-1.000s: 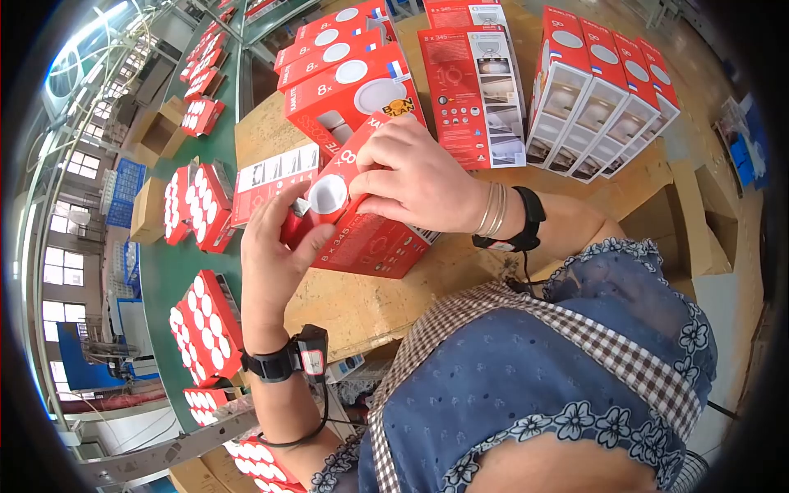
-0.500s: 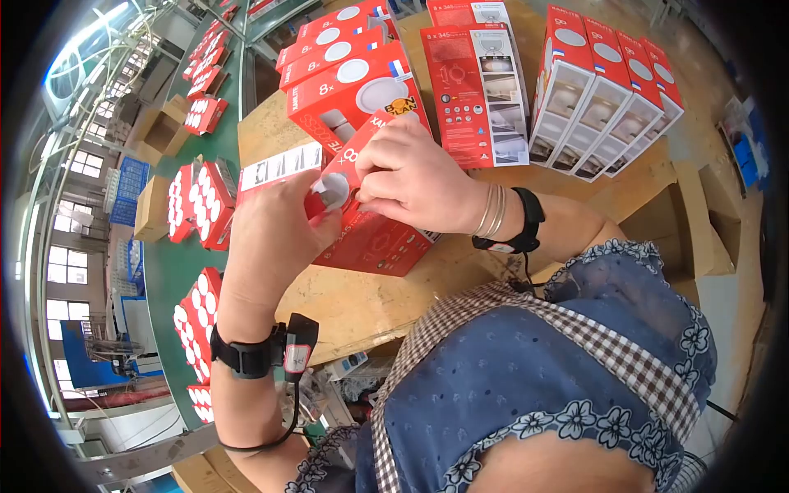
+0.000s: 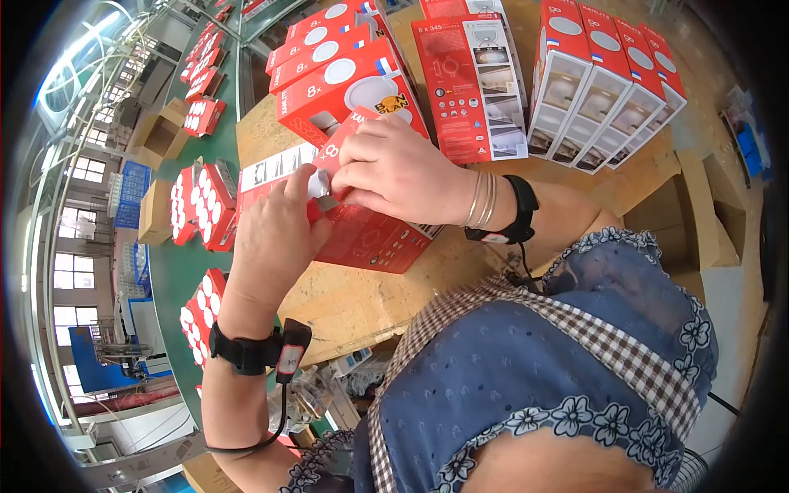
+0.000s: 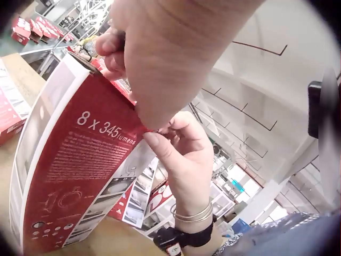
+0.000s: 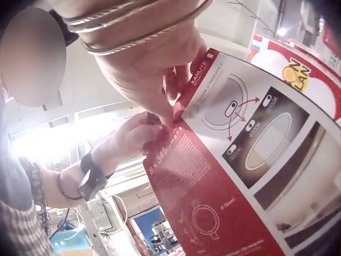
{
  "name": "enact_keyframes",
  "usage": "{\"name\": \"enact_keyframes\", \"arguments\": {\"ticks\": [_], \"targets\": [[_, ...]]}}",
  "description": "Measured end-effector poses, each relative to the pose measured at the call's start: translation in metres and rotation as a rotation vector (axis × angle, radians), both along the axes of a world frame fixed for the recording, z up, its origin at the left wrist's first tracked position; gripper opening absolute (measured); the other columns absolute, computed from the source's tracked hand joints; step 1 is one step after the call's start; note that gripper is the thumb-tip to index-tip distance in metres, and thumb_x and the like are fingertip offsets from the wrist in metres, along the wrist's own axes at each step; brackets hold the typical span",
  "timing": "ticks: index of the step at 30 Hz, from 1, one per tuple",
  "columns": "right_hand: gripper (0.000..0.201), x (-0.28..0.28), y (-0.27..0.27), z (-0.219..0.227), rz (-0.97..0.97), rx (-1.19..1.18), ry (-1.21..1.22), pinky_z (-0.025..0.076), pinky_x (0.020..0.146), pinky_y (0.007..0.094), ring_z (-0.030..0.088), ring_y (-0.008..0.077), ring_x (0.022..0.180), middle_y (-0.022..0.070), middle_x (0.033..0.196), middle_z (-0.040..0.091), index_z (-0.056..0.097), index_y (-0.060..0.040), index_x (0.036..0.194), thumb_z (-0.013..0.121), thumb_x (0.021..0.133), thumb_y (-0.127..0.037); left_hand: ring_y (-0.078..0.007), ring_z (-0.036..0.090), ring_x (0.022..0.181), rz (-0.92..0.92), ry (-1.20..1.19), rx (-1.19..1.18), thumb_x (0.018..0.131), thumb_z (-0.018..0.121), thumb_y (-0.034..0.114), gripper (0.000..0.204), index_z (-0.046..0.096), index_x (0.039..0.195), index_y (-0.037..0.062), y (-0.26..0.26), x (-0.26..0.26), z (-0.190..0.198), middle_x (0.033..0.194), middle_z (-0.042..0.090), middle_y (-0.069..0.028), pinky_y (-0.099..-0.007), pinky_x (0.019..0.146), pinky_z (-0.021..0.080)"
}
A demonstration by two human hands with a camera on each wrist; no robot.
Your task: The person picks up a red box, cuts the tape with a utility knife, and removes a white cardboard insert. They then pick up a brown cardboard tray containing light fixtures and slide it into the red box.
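A red printed carton [image 3: 374, 238] stands upright on the wooden table, with "8 x 345 lumens" on its broad side, seen well in the left wrist view. At its left top end my left hand [image 3: 275, 234] pinches the end flap between thumb and fingers. My right hand [image 3: 403, 172] lies across the top, its curled fingers gripping the lid's edge close to the left fingertips. In the right wrist view the right thumb meets the carton's upper corner beside its picture panel [image 5: 256, 144]. The fingers hide most of the lid's seam.
Red cartons [image 3: 329, 90] stand in a row behind the hands. Another carton [image 3: 464, 90] stands beyond the right hand, and several more [image 3: 604, 82] line up at the right. A green conveyor [image 3: 173, 275] carries red trays of white discs at the left. An opened brown box [image 3: 707, 214] sits far right.
My left hand has moved in over the carton's left top end, covering the flap that showed earlier. My right hand stays on the lid, shifted slightly left.
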State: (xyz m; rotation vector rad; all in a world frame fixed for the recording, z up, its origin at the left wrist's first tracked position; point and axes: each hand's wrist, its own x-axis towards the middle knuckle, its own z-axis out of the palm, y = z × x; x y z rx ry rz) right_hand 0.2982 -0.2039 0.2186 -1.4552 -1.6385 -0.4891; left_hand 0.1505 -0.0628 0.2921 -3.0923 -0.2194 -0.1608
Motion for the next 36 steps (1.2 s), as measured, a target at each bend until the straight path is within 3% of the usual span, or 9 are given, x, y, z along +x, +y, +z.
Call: {"name": "enact_keyframes", "arguments": {"ticks": [10, 14, 17, 24, 30, 32, 34, 36], "targets": [[0.017, 0.001, -0.005, 0.013, 0.053, -0.153, -0.062, 0.039, 0.09, 0.04, 0.052, 0.0214, 0.096, 0.0008, 0.09, 0.052, 0.064, -0.0144, 0.087, 0.076, 0.075, -0.019, -0.0373, 0.066, 0.08, 0.0, -0.183, -0.133, 0.081, 0.067, 0.015, 0.051, 0.054, 0.128, 0.0027, 0.0, -0.008, -0.014, 0.096, 0.066, -0.0201, -0.0443, 0.071, 0.054], [0.023, -0.004, -0.012, 0.009, 0.004, -0.103, -0.113, 0.039, 0.088, 0.0383, 0.052, 0.0229, 0.096, 0.0018, 0.092, 0.052, 0.062, -0.014, 0.089, 0.078, 0.074, -0.021, -0.0365, 0.066, 0.08, 0.014, -0.184, -0.239, 0.082, 0.067, 0.016, 0.052, 0.053, 0.131, 0.0041, 0.0, -0.014, -0.016, 0.096, 0.065, -0.0193, -0.0435, 0.07, 0.054], [0.025, -0.006, -0.005, 0.018, -0.122, -0.271, -0.215, 0.04, 0.089, 0.0386, 0.052, 0.0215, 0.099, 0.0015, 0.098, 0.053, 0.064, -0.0142, 0.091, 0.079, 0.073, -0.021, -0.0357, 0.064, 0.084, 0.002, -0.197, -0.26, 0.084, 0.068, 0.018, 0.052, 0.054, 0.132, 0.0057, 0.005, -0.02, -0.017, 0.095, 0.065, -0.0182, -0.0429, 0.073, 0.053], [0.018, -0.002, 0.001, 0.013, -0.027, -0.136, -0.18, 0.042, 0.09, 0.0402, 0.054, 0.0203, 0.099, 0.0008, 0.093, 0.054, 0.062, -0.0117, 0.084, 0.076, 0.076, -0.017, -0.0359, 0.064, 0.091, 0.037, -0.177, -0.334, 0.088, 0.071, 0.028, 0.051, 0.056, 0.132, 0.0086, 0.009, -0.021, -0.015, 0.104, 0.066, -0.0174, -0.0424, 0.078, 0.052], [0.016, -0.002, 0.004, -0.006, 0.07, -0.084, -0.097, 0.045, 0.087, 0.0425, 0.054, 0.0212, 0.095, 0.0026, 0.089, 0.054, 0.058, -0.006, 0.079, 0.072, 0.079, -0.013, -0.0354, 0.065, 0.096, 0.015, -0.287, -0.3, 0.087, 0.072, 0.025, 0.044, 0.061, 0.127, 0.008, 0.013, -0.017, -0.022, 0.109, 0.067, -0.0169, -0.0411, 0.08, 0.052], [0.015, -0.007, -0.006, -0.022, 0.052, -0.056, -0.363, 0.046, 0.084, 0.0388, 0.055, 0.0224, 0.093, 0.0026, 0.091, 0.055, 0.057, -0.0053, 0.079, 0.071, 0.079, -0.012, -0.0353, 0.065, 0.097, 0.02, -0.271, -0.323, 0.087, 0.072, 0.025, 0.043, 0.062, 0.124, 0.0074, 0.022, -0.019, -0.026, 0.109, 0.067, -0.0164, -0.0409, 0.081, 0.053], [0.018, 0.009, -0.002, -0.019, 0.084, -0.054, -0.298, 0.046, 0.084, 0.0381, 0.055, 0.0232, 0.093, 0.0026, 0.093, 0.056, 0.058, -0.0063, 0.081, 0.073, 0.079, -0.014, -0.0352, 0.065, 0.097, 0.034, -0.286, -0.336, 0.086, 0.073, 0.024, 0.041, 0.063, 0.122, 0.0069, 0.03, -0.014, -0.024, 0.109, 0.067, -0.0159, -0.0407, 0.082, 0.053], [0.02, 0.009, -0.01, -0.002, 0.086, -0.141, 0.059, 0.045, 0.086, 0.0392, 0.055, 0.0228, 0.096, 0.0028, 0.093, 0.055, 0.06, -0.0089, 0.084, 0.076, 0.077, -0.018, -0.0347, 0.065, 0.097, -0.031, -0.306, -0.367, 0.086, 0.073, 0.025, 0.038, 0.065, 0.118, 0.0058, 0.029, -0.017, -0.027, 0.111, 0.067, -0.0154, -0.0397, 0.082, 0.053]]}}
